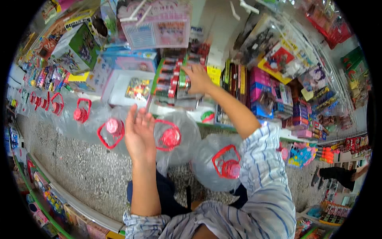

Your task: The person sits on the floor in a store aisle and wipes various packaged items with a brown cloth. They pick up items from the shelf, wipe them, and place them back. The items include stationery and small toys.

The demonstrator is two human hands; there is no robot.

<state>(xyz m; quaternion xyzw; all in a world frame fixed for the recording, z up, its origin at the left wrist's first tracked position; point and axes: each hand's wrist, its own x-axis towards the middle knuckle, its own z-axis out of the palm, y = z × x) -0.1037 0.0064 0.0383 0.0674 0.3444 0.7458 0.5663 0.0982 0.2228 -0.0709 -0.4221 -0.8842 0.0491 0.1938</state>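
My right hand (pixel 197 79) reaches onto a shelf and touches a row of small red, green and black packs (pixel 166 77). Its thumb and fingers are spread about the near end of a second row; blur hides whether it grips one. My left hand (pixel 140 134) is held palm up, fingers apart, with nothing in it. It hangs above large clear plastic bottles with red caps and handles, between one red cap (pixel 113 126) and another red cap (pixel 170 138). A white tray (pixel 118 86) left of the packs holds a colourful plastic packet (pixel 138 88).
Several big bottles line the floor along the shelf, one bottle (pixel 206 167) close to my legs. Boxed toys, including a green box (pixel 76 49), stand at the left. Purple boxes (pixel 259 86) stand at the right. Another person's legs (pixel 335 176) show at far right.
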